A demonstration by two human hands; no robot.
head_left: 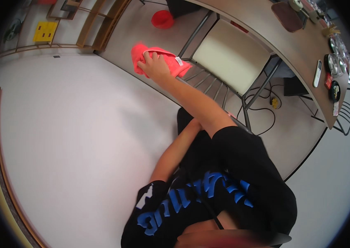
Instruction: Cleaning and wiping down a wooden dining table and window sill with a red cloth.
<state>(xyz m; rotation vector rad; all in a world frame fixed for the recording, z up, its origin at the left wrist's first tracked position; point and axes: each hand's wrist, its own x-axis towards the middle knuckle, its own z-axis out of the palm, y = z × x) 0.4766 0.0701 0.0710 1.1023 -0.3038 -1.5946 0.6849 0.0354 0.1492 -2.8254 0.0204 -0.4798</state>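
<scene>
My right hand (155, 66) lies over a bright coral-red cloth (170, 61) with a small white label, its fingers bent and gripping it. The cloth rests at the end of the top rail of a metal chair, and the rail partly hides under it. My left forearm (175, 151) reaches up beneath my right arm. The left hand itself is hidden behind the right forearm, near the chair's backrest. The chair has a dark grey frame, thin back bars (208, 84) and a cream seat (232, 56).
A long brown table (261, 20) curves along the upper right, bearing a white remote control (317, 73), dishes and a brown bag. Black cables (261, 93) with a yellow plug lie under it. A red bucket (162, 19) stands beyond the chair. A white wall is at left.
</scene>
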